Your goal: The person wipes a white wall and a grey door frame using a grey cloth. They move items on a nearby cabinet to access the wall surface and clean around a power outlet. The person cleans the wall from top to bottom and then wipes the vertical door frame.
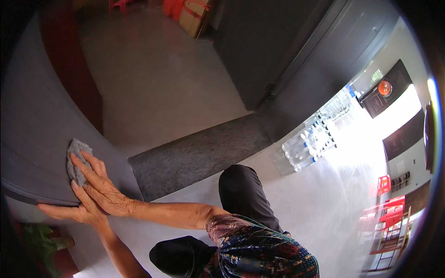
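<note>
My right hand [104, 191] presses a grey cloth [74, 157] against the dark grey door frame [41, 139] at the left, fingers laid over the cloth. Just below it, my left hand [83, 211] is spread on the lower edge of the same panel. Its thumb points left, and one fingertip reaches the bottom of the cloth. The right hand and wrist partly cover the left hand, so some left fingers are hidden. Both forearms come in from below and the right, near my bent knees.
A dark stone threshold [199, 153] crosses the doorway, with a dark door [259, 51] standing beyond. Packs of clear bottles [306, 148] stand on the floor at right. Red plastic chairs [391, 213] are farther right. A green plant [39, 241] sits lower left, and a cardboard box [193, 18] leans at the back.
</note>
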`<state>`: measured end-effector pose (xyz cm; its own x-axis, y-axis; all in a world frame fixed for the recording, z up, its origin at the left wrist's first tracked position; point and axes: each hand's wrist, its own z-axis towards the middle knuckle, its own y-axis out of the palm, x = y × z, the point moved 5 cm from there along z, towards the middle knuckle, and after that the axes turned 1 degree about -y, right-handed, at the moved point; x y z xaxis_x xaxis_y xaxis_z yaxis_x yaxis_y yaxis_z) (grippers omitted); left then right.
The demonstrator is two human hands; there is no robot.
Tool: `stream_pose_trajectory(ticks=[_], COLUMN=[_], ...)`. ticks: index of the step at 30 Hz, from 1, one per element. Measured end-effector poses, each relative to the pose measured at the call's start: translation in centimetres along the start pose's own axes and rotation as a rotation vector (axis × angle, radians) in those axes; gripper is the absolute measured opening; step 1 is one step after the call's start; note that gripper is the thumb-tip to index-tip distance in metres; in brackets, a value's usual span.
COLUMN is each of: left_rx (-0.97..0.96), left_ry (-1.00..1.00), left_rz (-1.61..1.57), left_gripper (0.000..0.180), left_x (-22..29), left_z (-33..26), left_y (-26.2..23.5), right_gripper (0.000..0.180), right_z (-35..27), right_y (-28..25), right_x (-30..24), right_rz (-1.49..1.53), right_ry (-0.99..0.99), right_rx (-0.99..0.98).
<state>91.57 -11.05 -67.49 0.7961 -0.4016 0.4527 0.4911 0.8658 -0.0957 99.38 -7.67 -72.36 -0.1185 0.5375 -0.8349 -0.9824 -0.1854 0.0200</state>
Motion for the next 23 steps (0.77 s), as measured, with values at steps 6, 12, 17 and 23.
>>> stream_pose_trajectory(ticks=[6, 12, 17, 23], left_rx=[0.028, 0.009, 0.05, 0.009], left_ry=[0.264, 0.337, 0.307, 0.304], left_rz=[0.17, 0.116, 0.245, 0.135], left_gripper=[0.082, 0.081, 0.081, 0.083], left_x=[-0.5, -0.1, -0.7, -0.7], left_z=[0.2, 0.7, 0.3, 0.2], left_y=[-0.5, -0.3, -0.3, 0.1], right_gripper=[0.058, 0.053, 0.04, 0.038], right_z=[-2.8, -6.3, -9.3, -12.4], right_y=[-0.3, -0.1, 0.4, -1.1], right_x=[6.5, 12.9, 14.2, 14.7], right_rz=[-0.047, -0.148, -0.262, 0.128], right_ry=[0.263, 0.551, 0.789, 0.718], right_rx=[0.085, 0.135, -0.04, -0.085])
